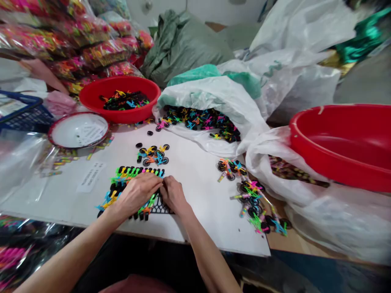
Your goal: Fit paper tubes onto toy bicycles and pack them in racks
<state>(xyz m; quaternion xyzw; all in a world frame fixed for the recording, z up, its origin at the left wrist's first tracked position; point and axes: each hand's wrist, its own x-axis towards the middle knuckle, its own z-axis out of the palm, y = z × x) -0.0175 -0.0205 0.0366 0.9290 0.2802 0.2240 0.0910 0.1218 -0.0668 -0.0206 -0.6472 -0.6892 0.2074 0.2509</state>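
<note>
Bringing both hands together above the white work board (207, 219), we locate the left hand (139, 189) over a packed array of miniature toy bicycles (137, 171) and the right hand (174, 194) just beside it, at the array's right end. The fingers of both hands are bent, and their tips meet near the array's upper right corner; we cannot tell whether a part is pinched between them, because the knuckles conceal the contact point. The bicycles, with green, yellow, blue and orange frames and black wheels, stand close together in rows on a black lattice rack (160, 208), whose openwork shows below the fingers, between the hands. Directly beyond the array, we find a small loose pile of bicycles (155, 155). To the left of the array lies a printed paper slip (91, 178), with a red-rimmed white bowl (56, 132) farther back. Behind the pile, we identify a red basin (119, 118) and an open white plastic bag (247, 110), both containing more bicycles. Along the board's right side, we note bicycles with multicoloured sticks (253, 195); a larger red basin (351, 150) sits beyond them.
</note>
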